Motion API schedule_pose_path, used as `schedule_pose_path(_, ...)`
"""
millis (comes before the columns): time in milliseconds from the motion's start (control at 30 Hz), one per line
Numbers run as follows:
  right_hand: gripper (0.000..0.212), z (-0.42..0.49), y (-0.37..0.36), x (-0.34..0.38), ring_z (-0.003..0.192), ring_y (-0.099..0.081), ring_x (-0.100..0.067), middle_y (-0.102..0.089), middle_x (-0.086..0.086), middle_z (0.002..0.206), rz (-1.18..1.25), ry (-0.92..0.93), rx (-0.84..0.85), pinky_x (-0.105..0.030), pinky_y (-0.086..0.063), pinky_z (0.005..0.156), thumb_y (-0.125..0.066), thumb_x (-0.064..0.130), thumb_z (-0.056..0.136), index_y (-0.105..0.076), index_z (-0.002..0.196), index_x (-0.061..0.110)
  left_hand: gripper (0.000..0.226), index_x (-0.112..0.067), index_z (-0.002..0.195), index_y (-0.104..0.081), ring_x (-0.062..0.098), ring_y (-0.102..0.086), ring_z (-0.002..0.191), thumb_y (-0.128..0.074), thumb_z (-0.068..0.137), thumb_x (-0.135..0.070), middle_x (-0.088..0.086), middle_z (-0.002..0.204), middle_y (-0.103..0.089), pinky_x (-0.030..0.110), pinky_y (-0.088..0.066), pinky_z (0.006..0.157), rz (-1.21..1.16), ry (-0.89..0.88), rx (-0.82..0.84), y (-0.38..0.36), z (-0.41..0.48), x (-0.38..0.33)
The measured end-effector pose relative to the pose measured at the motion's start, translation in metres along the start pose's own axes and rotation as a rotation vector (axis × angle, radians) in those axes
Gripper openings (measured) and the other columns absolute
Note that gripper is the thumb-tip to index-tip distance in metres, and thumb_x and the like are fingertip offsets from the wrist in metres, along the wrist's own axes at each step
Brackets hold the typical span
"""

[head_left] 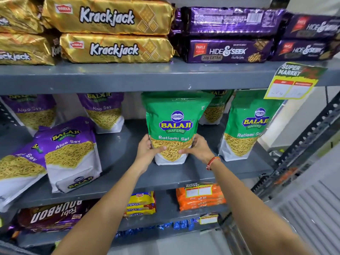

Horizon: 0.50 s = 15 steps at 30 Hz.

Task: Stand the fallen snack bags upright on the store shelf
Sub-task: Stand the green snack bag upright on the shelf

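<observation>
A green Ratlami Sev bag (pixel 174 124) stands upright in the middle of the grey middle shelf (pixel 117 155). My left hand (pixel 149 151) grips its lower left side and my right hand (pixel 197 149) its lower right side. Another green Ratlami Sev bag (pixel 248 126) stands upright to the right, and a third green bag (pixel 215 109) stands behind. On the left, a purple Aloo Sev bag (pixel 71 153) leans back tilted, with a second purple bag (pixel 18 168) lying beside it. Two purple bags (pixel 104 111) (pixel 35 111) stand at the back.
Gold Krackjack packs (pixel 114 32) and purple Hide & Seek packs (pixel 230 34) fill the shelf above. A yellow price tag (pixel 292 81) hangs from its edge. Below are a Bourbon pack (pixel 51 216), yellow Marie packs (pixel 141 203) and orange packs (pixel 200 197). A slotted upright (pixel 303 137) stands right.
</observation>
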State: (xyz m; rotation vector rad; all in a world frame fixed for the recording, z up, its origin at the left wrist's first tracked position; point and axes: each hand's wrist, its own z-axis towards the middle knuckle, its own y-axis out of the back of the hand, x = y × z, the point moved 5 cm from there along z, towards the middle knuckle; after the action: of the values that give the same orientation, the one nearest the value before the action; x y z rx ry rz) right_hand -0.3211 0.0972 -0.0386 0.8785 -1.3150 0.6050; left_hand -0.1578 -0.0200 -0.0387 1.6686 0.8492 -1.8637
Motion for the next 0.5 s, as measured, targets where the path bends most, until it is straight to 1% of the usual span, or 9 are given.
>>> schedule_pose_path(100,0.055,0.002,0.013,-0.014,0.107,-0.065,-0.030,-0.067,-0.019,0.116,-0.059,-0.025,-0.005,-0.049,-0.054,0.091,-0.084,-0.004,0.060,-0.057,0.108,0.004,0.051,-0.023,0.100,-0.056,0.007,-0.068,0.091,-0.075,0.066,0.009,0.001,0.103,-0.069,0.020,-0.056,0.073,0.007,0.020,-0.010,-0.014,0.004,0.013)
schedule_pose_path(167,0.059,0.003,0.019,-0.021,0.108,-0.064,-0.030,-0.066,-0.018,0.116,-0.043,-0.030,-0.014,-0.048,-0.054,0.092,-0.083,-0.005,0.061,-0.055,0.112,0.001,0.050,-0.024,0.098,-0.055,0.005,-0.069,0.087,-0.075,0.066,0.009,-0.002,0.101,-0.069,0.019,-0.056,0.071,0.002,0.033,-0.023,-0.020,0.007,0.019)
schedule_pose_path(200,0.059,0.004,0.020,-0.023,0.108,-0.064,-0.029,-0.066,-0.016,0.115,-0.036,-0.027,-0.014,-0.045,-0.054,0.091,-0.083,-0.005,0.061,-0.054,0.112,0.001,0.050,-0.025,0.098,-0.055,0.003,-0.069,0.087,-0.075,0.066,0.008,-0.004,0.100,-0.070,0.018,-0.056,0.069,0.000,0.036,-0.025,-0.021,0.008,0.021)
schedule_pose_path(267,0.057,0.005,0.020,-0.024,0.108,-0.063,-0.026,-0.066,-0.010,0.112,-0.031,-0.017,0.001,-0.030,-0.057,0.085,-0.082,-0.005,0.062,-0.055,0.110,0.006,0.050,-0.026,0.099,-0.055,0.003,-0.068,0.090,-0.076,0.066,0.005,-0.006,0.101,-0.069,0.019,-0.057,0.071,0.005,0.044,-0.015,-0.021,0.010,0.024)
schedule_pose_path(300,0.056,0.005,0.020,-0.023,0.107,-0.063,-0.024,-0.066,-0.006,0.111,-0.022,-0.009,0.008,-0.023,-0.056,0.082,-0.082,-0.005,0.062,-0.055,0.108,0.010,0.051,-0.027,0.100,-0.055,0.005,-0.068,0.094,-0.077,0.066,0.004,-0.005,0.102,-0.069,0.021,-0.058,0.074,0.015,0.050,-0.004,-0.021,0.010,0.025)
schedule_pose_path(333,0.055,0.004,0.019,-0.024,0.106,-0.063,-0.022,-0.066,-0.004,0.109,-0.007,0.001,0.011,-0.019,-0.056,0.080,-0.082,-0.005,0.063,-0.055,0.108,0.013,0.053,-0.027,0.101,-0.054,0.009,-0.066,0.099,-0.078,0.065,0.002,-0.005,0.104,-0.069,0.023,-0.057,0.077,0.036,0.057,0.010,-0.020,0.009,0.026)
schedule_pose_path(367,0.056,0.002,0.018,-0.025,0.105,-0.063,-0.018,-0.066,-0.002,0.109,0.016,0.010,0.007,-0.019,-0.056,0.081,-0.081,-0.006,0.063,-0.054,0.108,0.015,0.055,-0.028,0.103,-0.053,0.012,-0.064,0.104,-0.080,0.064,0.001,-0.005,0.106,-0.068,0.024,-0.056,0.079,0.066,0.063,0.027,-0.020,0.008,0.027)
schedule_pose_path(433,0.062,-0.006,0.017,-0.028,0.104,-0.063,-0.009,-0.064,-0.001,0.113,0.080,0.022,-0.023,-0.024,-0.055,0.089,-0.079,-0.008,0.064,-0.052,0.114,0.016,0.062,-0.026,0.110,-0.051,0.015,-0.060,0.111,-0.082,0.062,-0.001,-0.002,0.113,-0.065,0.024,-0.052,0.084,0.126,0.064,0.063,-0.019,0.005,0.028)
schedule_pose_path(500,0.070,-0.020,0.016,-0.033,0.107,-0.058,-0.001,-0.061,0.004,0.117,0.131,0.019,-0.109,-0.019,-0.053,0.089,-0.079,-0.008,0.064,-0.048,0.123,0.014,0.075,-0.022,0.124,-0.046,0.016,-0.055,0.118,-0.083,0.061,-0.004,0.003,0.125,-0.061,0.027,-0.047,0.093,0.151,0.069,0.061,-0.014,-0.001,0.029)
